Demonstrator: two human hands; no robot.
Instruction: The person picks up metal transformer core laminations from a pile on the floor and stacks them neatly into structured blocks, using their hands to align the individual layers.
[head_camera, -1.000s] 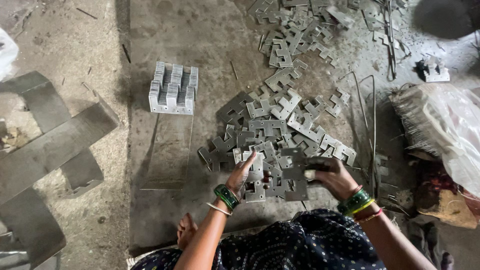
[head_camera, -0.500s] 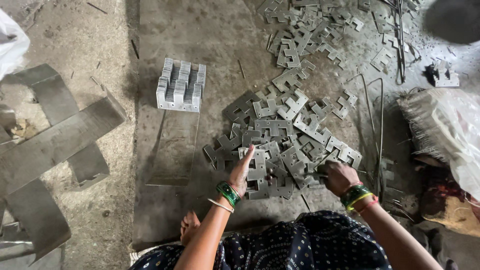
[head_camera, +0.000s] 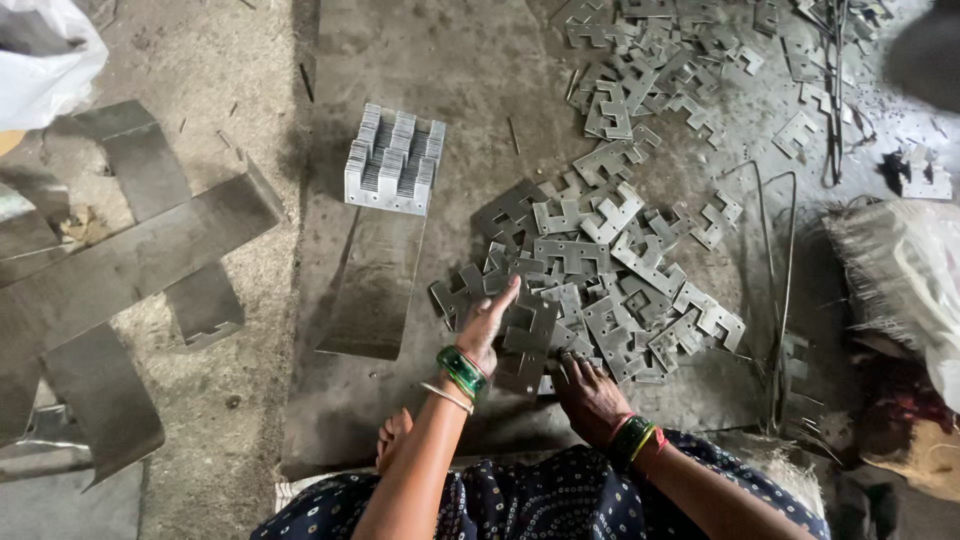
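While both hands press the metal plates (head_camera: 590, 290), left hand (head_camera: 487, 325) fingers flat, right hand (head_camera: 590, 395) fingers spread, nothing gripped

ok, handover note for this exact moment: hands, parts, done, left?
Left hand: open, fingers flat on the near edge of the loose pile of cut metal plates, gripping nothing.
Right hand: palm down on plates at the pile's near edge; whether it grips one cannot be told.
Done: one neat stack of plates stands on edge at the far end of a flat metal sheet, left of the pile.
Left: most plates lie loose, with more scattered plates farther away on the floor.
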